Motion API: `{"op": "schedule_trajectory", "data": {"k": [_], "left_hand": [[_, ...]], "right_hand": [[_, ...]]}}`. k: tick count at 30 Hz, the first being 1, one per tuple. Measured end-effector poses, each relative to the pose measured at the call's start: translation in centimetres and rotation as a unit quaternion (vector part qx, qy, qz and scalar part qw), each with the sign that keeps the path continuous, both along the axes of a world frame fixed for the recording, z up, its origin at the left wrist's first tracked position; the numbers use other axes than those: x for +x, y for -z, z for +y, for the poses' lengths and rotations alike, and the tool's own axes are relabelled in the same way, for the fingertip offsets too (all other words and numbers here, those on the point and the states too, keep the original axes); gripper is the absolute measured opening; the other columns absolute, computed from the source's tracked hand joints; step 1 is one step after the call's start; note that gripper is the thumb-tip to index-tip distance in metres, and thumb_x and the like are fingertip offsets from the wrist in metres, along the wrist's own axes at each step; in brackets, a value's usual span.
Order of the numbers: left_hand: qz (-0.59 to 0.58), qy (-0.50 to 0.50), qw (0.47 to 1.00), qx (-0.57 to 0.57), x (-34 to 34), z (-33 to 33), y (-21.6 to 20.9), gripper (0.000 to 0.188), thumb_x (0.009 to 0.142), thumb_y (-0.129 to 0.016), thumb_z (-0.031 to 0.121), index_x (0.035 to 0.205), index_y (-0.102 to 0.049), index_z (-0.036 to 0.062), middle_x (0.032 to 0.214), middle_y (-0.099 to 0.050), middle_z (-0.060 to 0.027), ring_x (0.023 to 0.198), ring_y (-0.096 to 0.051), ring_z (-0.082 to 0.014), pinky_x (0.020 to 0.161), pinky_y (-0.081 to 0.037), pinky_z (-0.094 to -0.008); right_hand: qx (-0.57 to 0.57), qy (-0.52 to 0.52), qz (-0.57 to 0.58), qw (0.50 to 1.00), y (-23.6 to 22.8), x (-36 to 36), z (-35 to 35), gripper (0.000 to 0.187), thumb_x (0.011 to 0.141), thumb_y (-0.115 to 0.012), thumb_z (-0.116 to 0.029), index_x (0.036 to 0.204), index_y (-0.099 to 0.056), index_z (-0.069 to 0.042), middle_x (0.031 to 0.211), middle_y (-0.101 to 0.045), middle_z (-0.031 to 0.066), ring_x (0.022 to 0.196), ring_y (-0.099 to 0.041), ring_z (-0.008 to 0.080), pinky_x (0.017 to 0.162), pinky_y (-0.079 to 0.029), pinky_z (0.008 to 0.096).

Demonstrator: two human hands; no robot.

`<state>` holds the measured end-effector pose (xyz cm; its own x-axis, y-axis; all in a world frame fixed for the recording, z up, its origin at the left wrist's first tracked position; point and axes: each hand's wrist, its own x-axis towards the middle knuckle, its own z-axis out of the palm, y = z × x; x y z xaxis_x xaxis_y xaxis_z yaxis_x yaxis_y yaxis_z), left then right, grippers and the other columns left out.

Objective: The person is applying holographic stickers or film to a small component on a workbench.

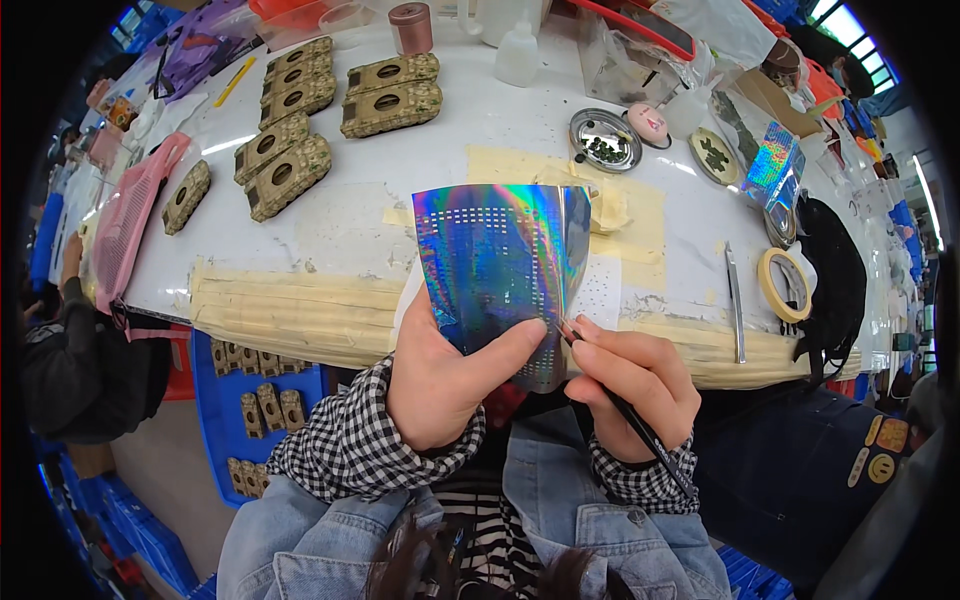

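A shiny rainbow-reflecting sheet (480, 260) with rows of small pale rectangular marks curves upward in front of me at the table's near edge. Its lower part is held by my left hand (440, 375), the thumb pressed flat across the front and the other fingers hidden behind. My right hand (635, 385) pinches a thin black pointed tool (640, 425); whether it is a pair of tweezers cannot be made out. The tool's tip is close to the sheet's right part, beside my left thumb. Behind the sheet, a white paper with tiny dark specks (598, 285) partly shows.
Several camouflage-patterned blocks with oval openings (288, 178) stand at the left. A round metal dish (605, 140) holds small dark green pieces. Silver tweezers (735, 300) and a tape roll (783, 285) lie at right. A blue tray (225, 400) of similar blocks sits below the table.
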<state>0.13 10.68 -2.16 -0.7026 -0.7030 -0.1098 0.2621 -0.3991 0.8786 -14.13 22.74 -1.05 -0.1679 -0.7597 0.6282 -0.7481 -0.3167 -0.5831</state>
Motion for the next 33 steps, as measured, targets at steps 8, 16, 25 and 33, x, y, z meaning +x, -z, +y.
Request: {"op": "schedule_trajectory", "data": {"k": [8, 16, 25, 33], "left_hand": [[0.010, 0.005, 1.000, 0.001, -0.07, -0.14, 0.10, 0.038, 0.088, -0.066, -0.003, 0.123, -0.052, -0.0013, 0.111, -0.067, -0.0086, 0.100, -0.064, -0.0144, 0.090, -0.051, -0.0308], [0.019, -0.003, 1.000, 0.020, -0.30, -0.15, -0.14, 0.038, 0.088, -0.066, -0.004, 0.123, -0.052, -0.0015, 0.110, -0.067, -0.0088, 0.100, -0.064, -0.0146, 0.090, -0.051, -0.0308], [0.018, 0.001, 1.000, 0.020, -0.13, -0.14, -0.15, 0.036, 0.088, -0.066, -0.005, 0.121, -0.054, -0.0013, 0.112, -0.066, -0.0077, 0.101, -0.063, -0.0132, 0.090, -0.051, -0.0299], [0.012, 0.004, 1.000, 0.018, -0.30, -0.22, 0.11, 0.036, 0.088, -0.066, -0.004, 0.122, -0.054, -0.0014, 0.113, -0.066, -0.0080, 0.101, -0.063, -0.0132, 0.091, -0.050, -0.0297]], "right_hand": [[-0.004, 0.008, 0.016, 1.000, 0.04, 0.13, -0.08, 0.035, 0.077, -0.080, -0.003, 0.110, -0.069, -0.002, 0.111, -0.067, 0.0145, 0.101, -0.070, 0.0286, 0.088, -0.059, 0.0349], [-0.028, 0.017, 0.011, 0.999, 0.44, 0.19, -0.25, 0.032, 0.078, -0.079, -0.009, 0.107, -0.070, -0.001, 0.107, -0.068, 0.0154, 0.096, -0.070, 0.0271, 0.084, -0.058, 0.0330], [-0.017, 0.018, 0.036, 0.999, 0.41, 0.25, -0.19, 0.037, 0.076, -0.081, -0.004, 0.111, -0.070, -0.002, 0.111, -0.066, 0.0135, 0.101, -0.070, 0.0270, 0.087, -0.059, 0.0336], [0.008, 0.026, 0.036, 0.999, 0.09, 0.29, -0.16, 0.036, 0.076, -0.081, -0.004, 0.110, -0.071, -0.003, 0.110, -0.067, 0.0131, 0.099, -0.070, 0.0260, 0.086, -0.059, 0.0332]]}}
